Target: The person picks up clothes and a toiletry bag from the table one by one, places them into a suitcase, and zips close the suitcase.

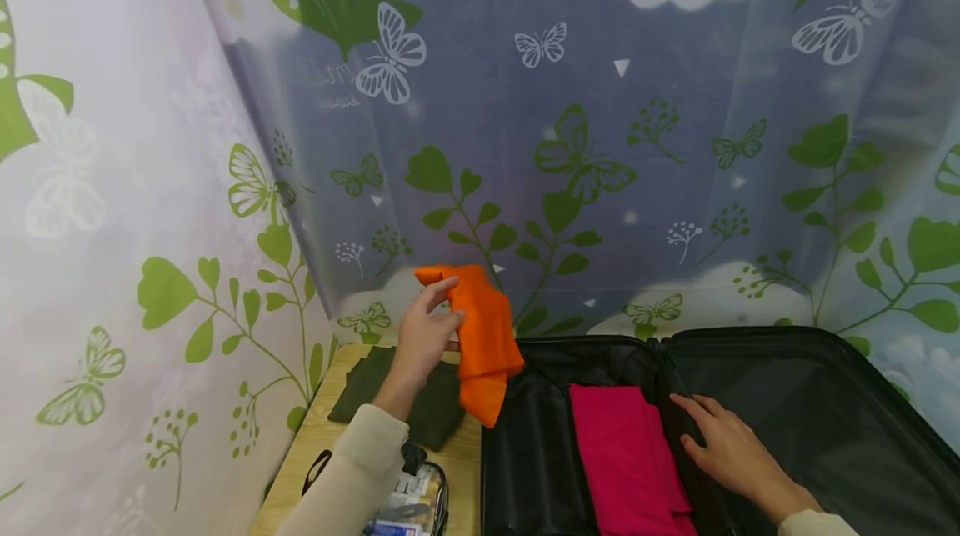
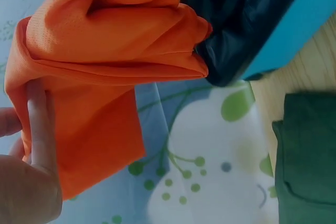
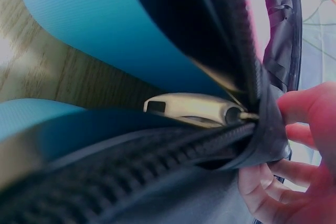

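My left hand (image 1: 422, 334) holds a folded orange cloth (image 1: 487, 328) up above the table, beside the suitcase's left half. In the left wrist view the fingers (image 2: 41, 124) reach inside a fold of the orange cloth (image 2: 110, 40), whose lower end hangs loose. My right hand (image 1: 738, 453) rests on the lining at the middle ridge of the open black-lined suitcase (image 1: 525, 444), fingers mostly extended. The right wrist view shows its fingertips (image 3: 294, 106) touching the black lining beside the zipper (image 3: 142, 166). A folded pink-red cloth (image 1: 626, 453) lies in the suitcase's left half.
A folded dark green cloth (image 1: 367, 386) lies on the wooden table (image 1: 467, 478) left of the suitcase. Nearer me is a clear pouch (image 1: 412, 503) with small items. The suitcase's outer shell (image 3: 105, 24) is blue. A patterned curtain (image 1: 480, 144) hangs behind.
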{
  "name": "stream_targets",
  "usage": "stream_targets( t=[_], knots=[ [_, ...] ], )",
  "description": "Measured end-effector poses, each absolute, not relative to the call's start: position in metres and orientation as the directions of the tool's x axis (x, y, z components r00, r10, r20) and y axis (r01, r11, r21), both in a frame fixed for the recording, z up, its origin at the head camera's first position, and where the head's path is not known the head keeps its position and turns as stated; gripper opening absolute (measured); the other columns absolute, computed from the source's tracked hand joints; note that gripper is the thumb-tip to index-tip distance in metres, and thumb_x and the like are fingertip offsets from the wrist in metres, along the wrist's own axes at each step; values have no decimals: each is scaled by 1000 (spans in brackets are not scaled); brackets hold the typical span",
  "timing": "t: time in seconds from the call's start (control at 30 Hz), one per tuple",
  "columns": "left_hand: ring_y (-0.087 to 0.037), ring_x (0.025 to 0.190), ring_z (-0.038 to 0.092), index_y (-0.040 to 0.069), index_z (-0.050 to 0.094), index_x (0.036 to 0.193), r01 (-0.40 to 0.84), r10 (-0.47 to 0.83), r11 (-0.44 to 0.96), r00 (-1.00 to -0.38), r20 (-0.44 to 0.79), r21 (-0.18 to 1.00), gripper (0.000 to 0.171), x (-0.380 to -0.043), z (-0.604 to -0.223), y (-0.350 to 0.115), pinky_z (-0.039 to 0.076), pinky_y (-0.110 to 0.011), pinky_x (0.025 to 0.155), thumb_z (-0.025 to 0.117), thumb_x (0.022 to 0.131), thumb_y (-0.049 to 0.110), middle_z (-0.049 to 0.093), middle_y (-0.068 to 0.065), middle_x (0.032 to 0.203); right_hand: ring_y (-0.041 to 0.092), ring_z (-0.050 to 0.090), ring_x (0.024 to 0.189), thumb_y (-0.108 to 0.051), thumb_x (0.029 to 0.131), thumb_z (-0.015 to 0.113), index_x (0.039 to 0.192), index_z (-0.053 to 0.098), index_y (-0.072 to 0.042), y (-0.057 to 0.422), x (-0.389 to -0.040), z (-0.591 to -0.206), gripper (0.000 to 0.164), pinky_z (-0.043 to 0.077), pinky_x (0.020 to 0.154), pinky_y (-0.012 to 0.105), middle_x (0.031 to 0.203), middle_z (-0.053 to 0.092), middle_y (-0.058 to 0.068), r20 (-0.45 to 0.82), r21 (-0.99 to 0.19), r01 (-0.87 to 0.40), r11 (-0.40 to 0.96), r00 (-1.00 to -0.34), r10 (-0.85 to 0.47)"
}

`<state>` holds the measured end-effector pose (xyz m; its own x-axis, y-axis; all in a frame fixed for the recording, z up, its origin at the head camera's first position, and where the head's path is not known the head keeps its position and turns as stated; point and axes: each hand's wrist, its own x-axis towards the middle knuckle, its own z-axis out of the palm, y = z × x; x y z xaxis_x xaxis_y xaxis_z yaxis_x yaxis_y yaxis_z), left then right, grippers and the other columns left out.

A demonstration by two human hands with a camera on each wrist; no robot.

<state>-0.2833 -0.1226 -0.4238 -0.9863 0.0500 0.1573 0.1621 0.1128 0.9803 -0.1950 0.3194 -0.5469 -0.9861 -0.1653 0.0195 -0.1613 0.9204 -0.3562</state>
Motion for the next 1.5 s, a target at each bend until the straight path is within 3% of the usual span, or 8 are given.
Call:
stream_targets(
  t=[0.13,0.5,0.93,1.23,1.5],
  knots=[
    [-16,85,72,18,60,156,169,95,93,-982,161,981,54,-279,-423,-113,65,-33,65,68,104,7,54,-16,163,59,65,118,-17,98,78,156,54,-2,320,-195,-547,65,55,90,73,147,55,39,15,-359,-158,920,-986,-164],
    [-21,100,76,22,60,156,162,203,92,-969,141,982,54,-270,-427,-86,68,-46,70,70,104,9,52,-17,164,58,66,115,-15,97,78,155,56,-1,320,-194,-548,64,55,90,73,145,56,39,48,-352,-180,919,-984,-174],
    [-22,101,77,25,60,156,125,285,106,-954,90,987,54,-263,-430,-69,66,-35,67,70,105,11,53,-13,164,57,66,114,-15,97,78,155,56,-1,320,-192,-547,64,55,89,72,145,57,39,50,-354,-181,917,-983,-175],
    [-24,104,78,21,60,156,135,324,119,-942,90,984,52,-264,-431,-61,68,-45,71,70,106,13,50,-17,165,57,67,114,-14,96,79,154,57,-1,319,-191,-547,63,55,89,72,144,58,39,69,-351,-190,917,-982,-177],
    [-24,102,78,23,61,155,145,367,121,-926,92,982,51,-257,-433,-46,68,-42,70,70,106,12,51,-16,164,58,66,114,-14,97,78,154,56,-1,319,-191,-547,63,55,89,72,145,57,39,64,-359,-187,915,-982,-176]
  ],
)
